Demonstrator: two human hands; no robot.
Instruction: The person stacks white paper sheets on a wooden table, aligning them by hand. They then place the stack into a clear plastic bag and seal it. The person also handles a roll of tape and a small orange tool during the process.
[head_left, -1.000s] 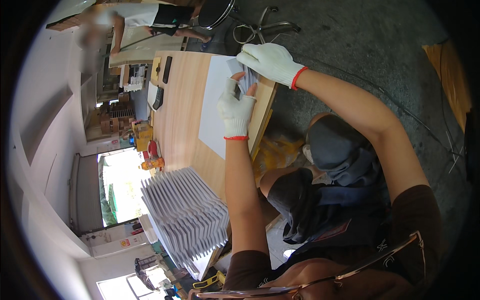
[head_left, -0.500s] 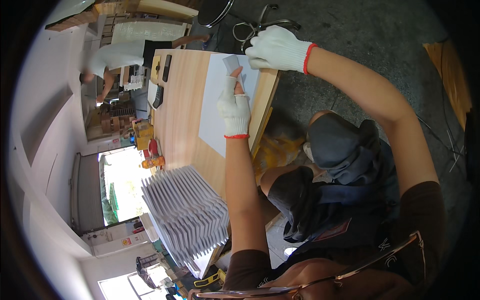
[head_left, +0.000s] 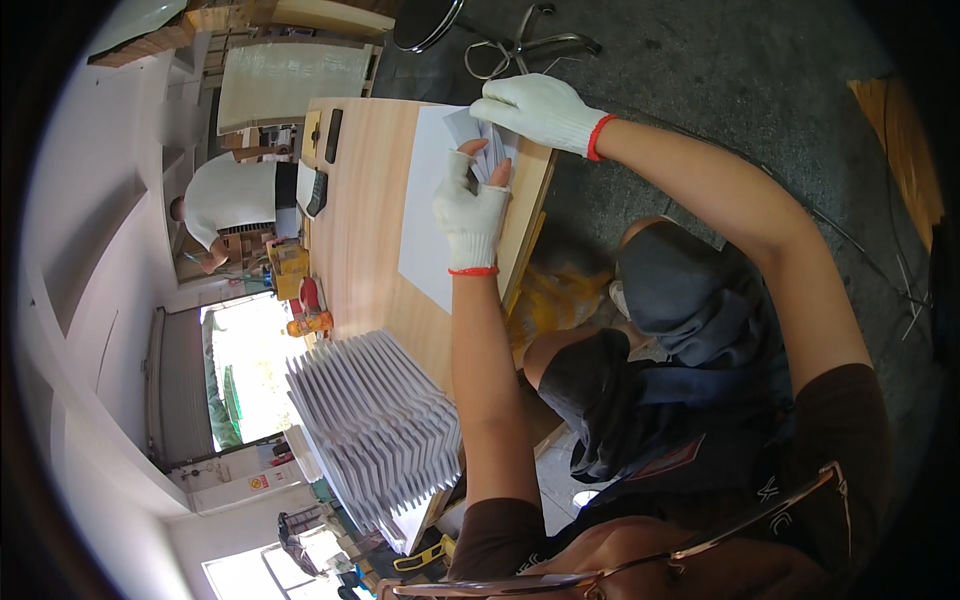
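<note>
On the table [head_left: 365, 235]: sheet [head_left: 422, 255] along the right edge, sheaf [head_left: 493, 160] above it between left hand [head_left: 470, 215] and right hand [head_left: 540, 115] | Nearer, left: paper stack [head_left: 375, 430], bottle [head_left: 312, 325] just behind | Beyond, left: co-worker [head_left: 235, 192] | Behind: stool base [head_left: 522, 48] on floor [head_left: 680, 60]

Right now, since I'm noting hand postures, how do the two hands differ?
The left hand shows a bare thumb and fingertip against the papers; the right hand shows only glove fabric. The left hand points up the picture; the right hand points left. Both wear white gloves with red cuffs.
</note>
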